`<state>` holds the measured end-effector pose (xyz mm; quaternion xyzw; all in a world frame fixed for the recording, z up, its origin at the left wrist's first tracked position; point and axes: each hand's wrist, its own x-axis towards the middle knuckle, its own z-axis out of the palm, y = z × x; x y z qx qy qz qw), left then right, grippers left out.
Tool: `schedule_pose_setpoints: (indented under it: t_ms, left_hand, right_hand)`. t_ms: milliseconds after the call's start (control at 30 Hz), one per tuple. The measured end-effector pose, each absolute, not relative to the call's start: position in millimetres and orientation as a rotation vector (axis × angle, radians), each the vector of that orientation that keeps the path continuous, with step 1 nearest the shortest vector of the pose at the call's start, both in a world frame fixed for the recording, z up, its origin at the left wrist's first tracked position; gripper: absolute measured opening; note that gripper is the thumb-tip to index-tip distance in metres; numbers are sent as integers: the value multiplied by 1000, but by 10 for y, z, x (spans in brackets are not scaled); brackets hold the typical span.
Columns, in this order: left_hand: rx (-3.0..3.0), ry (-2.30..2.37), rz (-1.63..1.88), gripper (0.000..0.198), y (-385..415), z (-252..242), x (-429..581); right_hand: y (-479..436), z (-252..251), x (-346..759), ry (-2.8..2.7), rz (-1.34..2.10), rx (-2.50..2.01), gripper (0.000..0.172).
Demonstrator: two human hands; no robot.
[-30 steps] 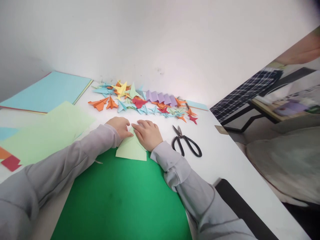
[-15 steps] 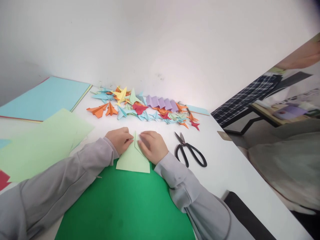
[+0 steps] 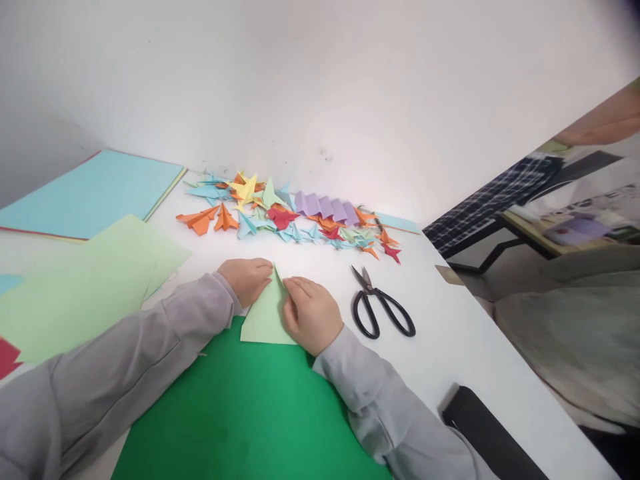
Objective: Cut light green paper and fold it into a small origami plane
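Note:
A pale green folded paper (image 3: pixel 266 313) with a pointed top lies on the white table (image 3: pixel 450 320), its lower edge over a dark green sheet (image 3: pixel 240 407). My left hand (image 3: pixel 249 278) presses with curled fingers on the paper's upper left edge near the tip. On the right side my right hand (image 3: pixel 311 313) lies with fingers together, pressing down a fold. Both arms wear grey sleeves.
Black scissors (image 3: pixel 381 310) lie just right of my right hand. A heap of several small coloured folded paper shapes (image 3: pixel 290 213) sits by the wall. Light green sheets (image 3: pixel 85 280) and a blue paper stack (image 3: pixel 90 193) lie left. A black object (image 3: pixel 490 433) sits at the table's near right edge.
My right hand has slid down the paper's right side toward me, flattening it. The left hand has shifted a little toward the tip. The view has moved slightly.

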<state>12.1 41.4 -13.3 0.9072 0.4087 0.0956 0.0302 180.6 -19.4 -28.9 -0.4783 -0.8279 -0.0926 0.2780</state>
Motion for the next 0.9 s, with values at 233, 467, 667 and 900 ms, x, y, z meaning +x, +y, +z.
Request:
schedule_pose_setpoints:
  t_ms: [233, 467, 667, 900]
  left_hand:
    - [2863, 1278, 176, 30, 354, -119, 146]
    - [2842, 1470, 50, 36, 281, -44, 217]
    - [2843, 1469, -71, 37, 282, 1, 251]
    - [2836, 1524, -100, 38, 259, 19, 254]
  right_hand:
    - [-144, -305, 1793, -2136, -244, -1352, 25]
    - [-154, -327, 1799, -2236, -367, -1336, 25]
    - [-160, -309, 1780, -2349, -410, -1359, 24]
    - [-143, -320, 1785, -2376, -376, -1340, 21]
